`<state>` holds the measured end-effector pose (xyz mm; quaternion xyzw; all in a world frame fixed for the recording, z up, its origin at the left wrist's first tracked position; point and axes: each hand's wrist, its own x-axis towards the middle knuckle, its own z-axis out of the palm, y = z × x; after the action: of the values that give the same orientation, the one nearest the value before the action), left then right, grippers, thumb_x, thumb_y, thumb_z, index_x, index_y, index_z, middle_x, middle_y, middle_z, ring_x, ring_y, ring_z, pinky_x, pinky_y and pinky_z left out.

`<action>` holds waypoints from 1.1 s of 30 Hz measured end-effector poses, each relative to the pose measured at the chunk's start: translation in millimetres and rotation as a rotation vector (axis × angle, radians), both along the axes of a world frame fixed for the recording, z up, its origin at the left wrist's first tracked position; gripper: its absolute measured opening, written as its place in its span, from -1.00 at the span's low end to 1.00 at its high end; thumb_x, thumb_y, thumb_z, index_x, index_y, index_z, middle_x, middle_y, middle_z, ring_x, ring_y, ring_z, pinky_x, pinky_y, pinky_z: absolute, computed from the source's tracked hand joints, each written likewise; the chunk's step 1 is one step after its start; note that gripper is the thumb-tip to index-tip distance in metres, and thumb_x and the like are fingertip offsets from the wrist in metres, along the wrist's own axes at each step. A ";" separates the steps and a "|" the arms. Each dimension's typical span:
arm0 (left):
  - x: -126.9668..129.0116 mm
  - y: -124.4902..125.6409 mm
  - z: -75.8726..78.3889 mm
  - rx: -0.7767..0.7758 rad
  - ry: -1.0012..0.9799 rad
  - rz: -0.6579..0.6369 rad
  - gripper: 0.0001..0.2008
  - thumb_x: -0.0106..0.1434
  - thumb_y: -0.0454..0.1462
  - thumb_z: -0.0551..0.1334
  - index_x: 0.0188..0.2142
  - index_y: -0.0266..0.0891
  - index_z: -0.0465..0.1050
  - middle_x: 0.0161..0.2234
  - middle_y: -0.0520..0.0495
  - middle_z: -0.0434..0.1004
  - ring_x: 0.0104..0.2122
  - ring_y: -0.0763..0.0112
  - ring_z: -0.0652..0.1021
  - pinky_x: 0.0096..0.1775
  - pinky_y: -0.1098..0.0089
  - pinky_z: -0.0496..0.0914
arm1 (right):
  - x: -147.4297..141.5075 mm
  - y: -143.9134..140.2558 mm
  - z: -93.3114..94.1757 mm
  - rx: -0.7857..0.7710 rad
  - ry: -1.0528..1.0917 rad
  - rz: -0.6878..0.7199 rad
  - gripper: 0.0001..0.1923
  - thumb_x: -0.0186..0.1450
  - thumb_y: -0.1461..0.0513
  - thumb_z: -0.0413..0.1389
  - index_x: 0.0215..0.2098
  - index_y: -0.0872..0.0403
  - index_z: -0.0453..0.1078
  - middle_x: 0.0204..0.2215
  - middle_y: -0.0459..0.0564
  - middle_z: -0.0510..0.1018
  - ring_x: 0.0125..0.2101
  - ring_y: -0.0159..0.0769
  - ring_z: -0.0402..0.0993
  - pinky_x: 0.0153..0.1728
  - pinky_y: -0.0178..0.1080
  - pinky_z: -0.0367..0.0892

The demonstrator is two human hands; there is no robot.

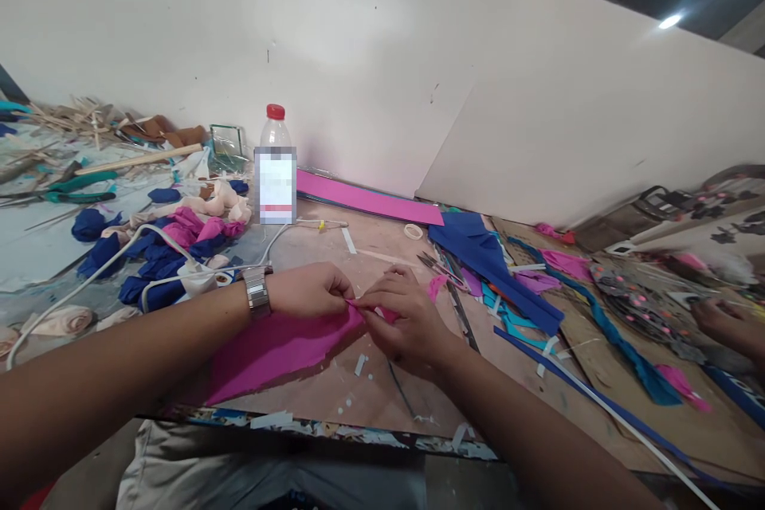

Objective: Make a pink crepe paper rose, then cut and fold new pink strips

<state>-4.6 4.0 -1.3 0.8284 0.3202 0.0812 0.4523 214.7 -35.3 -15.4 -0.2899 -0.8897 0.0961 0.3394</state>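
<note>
Folding pink fabric on the table
Left hand and right hand pinch the pink fabric together; best keep the fold tight, edges even.

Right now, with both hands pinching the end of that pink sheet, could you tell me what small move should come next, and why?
Probably another small fold or roll at the pinched end. The left hand and right hand meet on the narrow end of the pink sheet, which looks gathered there, while the rest lies flat on the table. Rolled pink and blue pieces nearby hint at that shape.
</note>
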 end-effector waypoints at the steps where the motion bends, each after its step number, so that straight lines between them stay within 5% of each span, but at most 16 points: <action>1: -0.1 -0.1 0.1 0.006 0.005 -0.003 -0.76 0.22 -0.25 0.13 -0.33 -0.26 0.57 -0.53 0.06 0.41 -0.51 0.46 0.33 -0.44 0.42 0.16 | -0.1 -0.4 0.1 -0.006 -0.002 -0.012 -0.86 0.33 0.34 0.16 -0.25 -0.01 0.55 -0.40 -0.07 0.68 -0.37 -0.28 0.56 -0.07 -0.04 0.23; 15: 1.8 -2.1 -0.1 0.134 0.046 -0.014 -0.64 0.35 -0.14 0.08 -0.42 -0.28 0.52 -0.57 0.08 0.34 -0.53 0.49 0.29 -0.43 0.43 0.13 | -1.7 -0.4 -1.4 -0.064 -0.011 -0.132 -0.91 0.26 0.34 0.22 -0.33 0.02 0.49 -0.45 -0.11 0.62 -0.39 -0.30 0.50 -0.05 -0.07 0.18; 26: 0.3 2.1 0.7 -0.028 -0.030 -0.007 -0.67 0.33 -0.17 0.08 -0.41 -0.29 0.52 -0.51 0.05 0.40 -0.48 0.46 0.31 -0.37 0.42 0.19 | -0.9 -0.6 2.4 0.069 -0.046 -0.068 -0.87 0.29 0.35 0.18 -0.29 0.00 0.51 -0.41 -0.12 0.66 -0.36 -0.31 0.55 -0.01 -0.05 0.16; 33: -0.2 2.6 -0.4 0.028 -0.015 0.003 -0.57 0.37 -0.05 0.08 -0.42 -0.30 0.51 -0.55 0.06 0.35 -0.51 0.48 0.28 -0.42 0.43 0.17 | -1.3 -1.4 3.4 0.030 -0.058 -0.081 -0.92 0.30 0.31 0.19 -0.29 0.01 0.52 -0.42 -0.08 0.66 -0.33 -0.26 0.54 -0.03 -0.04 0.18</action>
<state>-4.8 6.6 -1.7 0.8336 0.3169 0.0926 0.4429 213.4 -36.6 -12.0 -0.3234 -0.8880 0.0605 0.3213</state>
